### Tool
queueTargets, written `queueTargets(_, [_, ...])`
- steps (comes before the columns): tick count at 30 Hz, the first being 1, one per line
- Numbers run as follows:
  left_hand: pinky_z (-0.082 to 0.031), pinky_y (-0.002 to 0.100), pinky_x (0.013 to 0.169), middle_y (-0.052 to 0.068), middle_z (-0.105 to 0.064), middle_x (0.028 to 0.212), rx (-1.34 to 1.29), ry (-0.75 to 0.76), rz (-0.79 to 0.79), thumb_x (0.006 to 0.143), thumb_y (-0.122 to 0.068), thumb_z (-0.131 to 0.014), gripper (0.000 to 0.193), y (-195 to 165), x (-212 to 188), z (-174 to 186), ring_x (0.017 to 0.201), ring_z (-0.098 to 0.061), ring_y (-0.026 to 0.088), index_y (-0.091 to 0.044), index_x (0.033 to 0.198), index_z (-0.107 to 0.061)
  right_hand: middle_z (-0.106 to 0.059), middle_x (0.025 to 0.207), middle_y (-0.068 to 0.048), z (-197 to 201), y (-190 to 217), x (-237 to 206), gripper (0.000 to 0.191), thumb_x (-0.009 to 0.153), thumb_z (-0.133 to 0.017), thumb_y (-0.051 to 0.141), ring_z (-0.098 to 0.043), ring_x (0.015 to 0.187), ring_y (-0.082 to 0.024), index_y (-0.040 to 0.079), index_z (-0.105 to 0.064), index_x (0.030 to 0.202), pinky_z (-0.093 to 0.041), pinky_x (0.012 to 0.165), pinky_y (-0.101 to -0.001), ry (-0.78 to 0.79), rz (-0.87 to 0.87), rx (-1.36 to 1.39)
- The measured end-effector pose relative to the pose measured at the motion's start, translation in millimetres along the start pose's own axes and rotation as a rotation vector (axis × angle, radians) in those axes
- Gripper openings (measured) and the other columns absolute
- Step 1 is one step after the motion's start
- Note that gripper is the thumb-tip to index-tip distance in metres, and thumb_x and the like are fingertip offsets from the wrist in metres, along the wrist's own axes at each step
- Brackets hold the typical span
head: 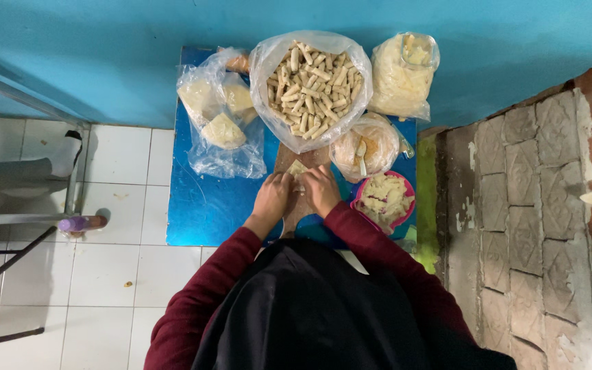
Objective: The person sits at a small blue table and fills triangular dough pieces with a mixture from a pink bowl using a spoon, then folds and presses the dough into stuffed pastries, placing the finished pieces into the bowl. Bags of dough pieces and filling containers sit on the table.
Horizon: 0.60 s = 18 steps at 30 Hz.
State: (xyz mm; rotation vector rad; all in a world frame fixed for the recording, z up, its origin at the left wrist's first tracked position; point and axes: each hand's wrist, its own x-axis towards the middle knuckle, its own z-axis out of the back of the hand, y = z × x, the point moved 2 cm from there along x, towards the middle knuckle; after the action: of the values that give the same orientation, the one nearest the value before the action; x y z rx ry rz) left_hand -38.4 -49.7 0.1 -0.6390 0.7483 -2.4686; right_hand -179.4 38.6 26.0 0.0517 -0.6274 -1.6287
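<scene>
My left hand [275, 194] and my right hand [321, 189] meet over a wooden board [284, 162] on a blue table [200, 205]. Both press on a pale thin wrapper [298, 168] lying on the board, the fingers curled over its near edge. Behind the board stands a large clear bag [313, 82] full of pale finished rolls. A pink bowl [384, 200] with pale shredded filling sits just right of my right hand.
A bag of pale wrapper stacks [222, 116] lies at the table's back left. A bag with orange paste and a spoon [364, 147] and a bag of shredded filling [403, 74] stand at right. Blue wall behind, brick surface [536, 205] right, white tiled floor [118, 274] left.
</scene>
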Motion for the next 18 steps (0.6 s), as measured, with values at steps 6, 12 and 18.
queueTargets(6, [-0.051, 0.043, 0.088, 0.014, -0.066, 0.099, 0.07, 0.033, 0.045, 0.082, -0.013, -0.073, 0.017, -2.6, 5.9, 6.0, 0.098, -0.061, 0.034, -0.008, 0.097, -0.068, -0.067, 0.108, -0.004, 0.4, 0.4, 3.9, 0.017, 0.088, -0.058, 0.009, -0.057, 0.106, -0.03, 0.01, -0.069, 0.101, -0.043, 0.092, -0.0434, 0.043, -0.058, -0.034])
queueTargets(12, [-0.049, 0.044, 0.087, 0.015, -0.065, 0.11, -0.059, -0.144, -0.032, 0.072, -0.011, -0.069, 0.028, -5.4, 4.5, 16.3, 0.1, -0.058, 0.036, -0.005, 0.099, -0.066, -0.065, 0.116, 0.0, 2.8, 17.3, -9.5, 0.029, 0.088, -0.059, 0.011, -0.056, 0.106, -0.025, 0.011, -0.071, 0.114, -0.041, 0.087, -0.0425, 0.023, 0.033, -0.201])
queueTargets(18, [-0.048, 0.048, 0.087, 0.016, -0.062, 0.105, 0.01, -0.122, 0.172, 0.082, 0.0, -0.061, 0.025, 0.3, -6.8, 1.2, 0.1, -0.057, 0.039, -0.004, 0.106, -0.061, -0.061, 0.141, -0.002, -1.8, 18.9, 3.5, 0.029, 0.083, -0.062, 0.012, -0.054, 0.104, -0.027, 0.011, -0.075, 0.108, -0.041, 0.082, -0.0445, 0.033, -0.05, -0.348])
